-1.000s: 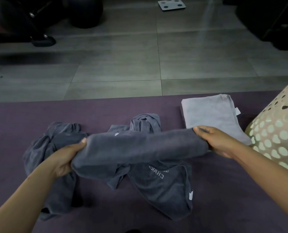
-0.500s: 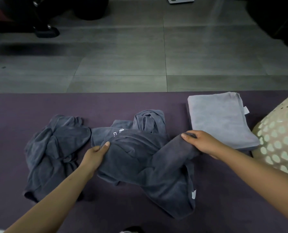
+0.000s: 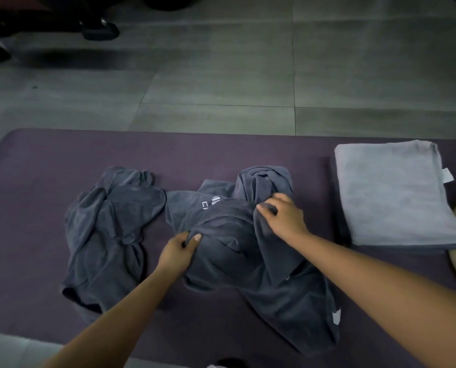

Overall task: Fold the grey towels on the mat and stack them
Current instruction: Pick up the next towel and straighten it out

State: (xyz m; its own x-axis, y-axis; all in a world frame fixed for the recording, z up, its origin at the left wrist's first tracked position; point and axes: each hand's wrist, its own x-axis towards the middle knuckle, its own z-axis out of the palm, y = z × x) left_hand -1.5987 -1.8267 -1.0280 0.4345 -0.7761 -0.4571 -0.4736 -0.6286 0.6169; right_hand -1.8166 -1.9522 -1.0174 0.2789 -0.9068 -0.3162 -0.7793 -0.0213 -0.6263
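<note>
Mat (image 3: 35,181) of purple carries all the work: one pale grey towel (image 3: 396,192) lies folded flat at its right end, apparently the start of the stack. Mid-mat, a dark grey towel (image 3: 234,251) is bunched over other cloth, not yet squared. Another crumpled dark towel (image 3: 107,229) waits untouched on the left. Right hand (image 3: 282,216) pinches a fold near the top; left hand (image 3: 179,248) pinches the nearer edge.

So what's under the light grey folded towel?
The light grey folded towel lies on the purple mat. A darker edge shows beneath it; anything else is covered.
</note>
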